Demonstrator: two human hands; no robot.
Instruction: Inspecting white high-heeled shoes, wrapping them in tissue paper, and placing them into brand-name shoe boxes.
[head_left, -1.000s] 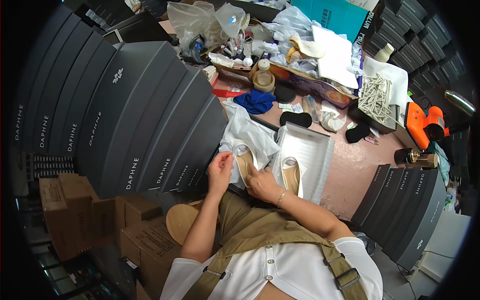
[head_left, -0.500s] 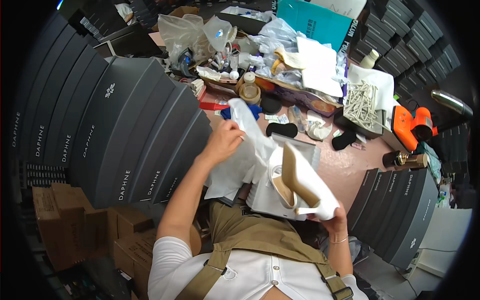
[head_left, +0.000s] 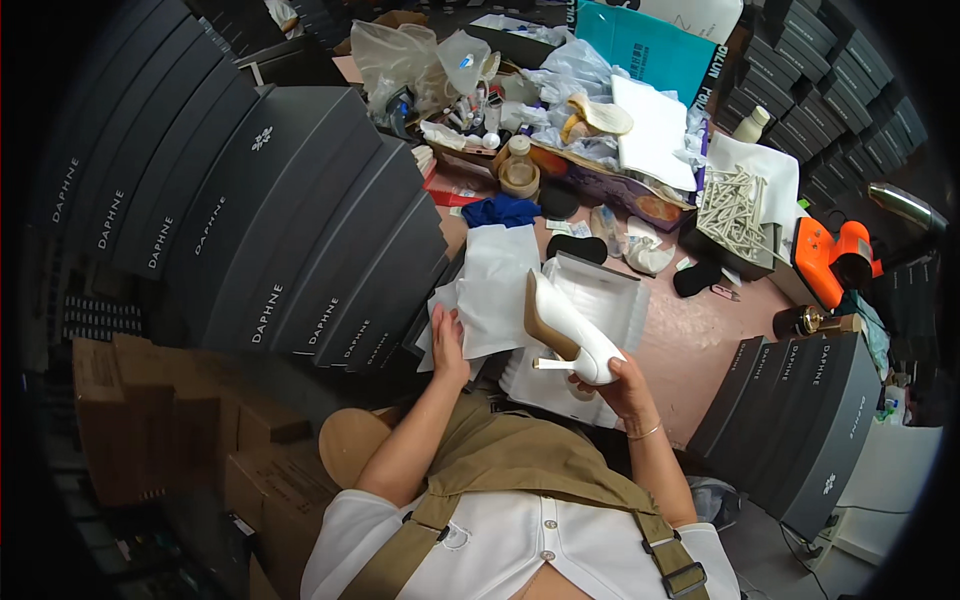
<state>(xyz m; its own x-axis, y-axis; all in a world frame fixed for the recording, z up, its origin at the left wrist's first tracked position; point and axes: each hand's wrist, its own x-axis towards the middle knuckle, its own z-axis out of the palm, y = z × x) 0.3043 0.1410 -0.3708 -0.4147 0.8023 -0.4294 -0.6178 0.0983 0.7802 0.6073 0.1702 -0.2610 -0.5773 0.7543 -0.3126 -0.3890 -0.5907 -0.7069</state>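
Observation:
My right hand point(head_left: 622, 385) grips a white high-heeled shoe point(head_left: 566, 326) by its back, holding it tilted above an open white shoe box point(head_left: 612, 295). The shoe's tan sole faces left and its thin heel points down. My left hand point(head_left: 447, 335) rests flat on white tissue paper point(head_left: 493, 285) that lies to the left of the box, over the edge of the dark boxes. The inside of the box under the shoe is mostly hidden.
Rows of dark grey shoe boxes point(head_left: 250, 230) stand at the left, more point(head_left: 800, 420) at the right. The pink table point(head_left: 690, 340) holds a blue cloth point(head_left: 500, 210), black insoles point(head_left: 577, 247), an orange tool point(head_left: 835, 260), plastic bags and bottles. Brown cartons point(head_left: 150, 420) sit at lower left.
My right hand lifted the white shoe out of the box and lowered it toward my body. My left hand came down from the raised tissue paper and now presses it flat.

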